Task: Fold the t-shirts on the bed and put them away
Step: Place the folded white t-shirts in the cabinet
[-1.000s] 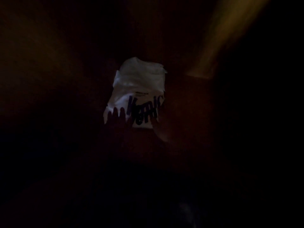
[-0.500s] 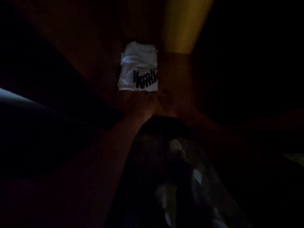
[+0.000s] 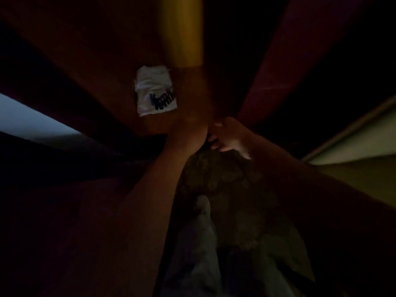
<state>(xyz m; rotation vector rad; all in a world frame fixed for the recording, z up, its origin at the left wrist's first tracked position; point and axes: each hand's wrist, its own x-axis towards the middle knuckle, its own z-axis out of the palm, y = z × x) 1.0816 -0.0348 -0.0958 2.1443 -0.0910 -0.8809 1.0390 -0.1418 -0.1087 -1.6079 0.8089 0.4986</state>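
Folded white cotton t-shirt [image 3: 155, 91] w/ dark blue lettering lies flat on a dark reddish-brown wooden surface [image 3: 102, 67], print toward its near edge, nothing touching it. Frame is v. dim & motion-blurred. Just beyond the shirt, to its right, a yellow-lit vertical panel [image 3: 182, 31] rises to the top edge. Left hand [image 3: 189, 127] sits nr the shirt's near right corner but apart from it; forearm runs in from below, fingers lost in dark, so can't tell its grip. Right hand [image 3: 228, 136] is beside the left, fingers curled inward; whether they hold anything can't be told. Below both hands, dark mottled fabric [image 3: 231, 189]. Pale surface [image 3: 27, 118] at left edge, light panel [image 3: 355, 142] at right.
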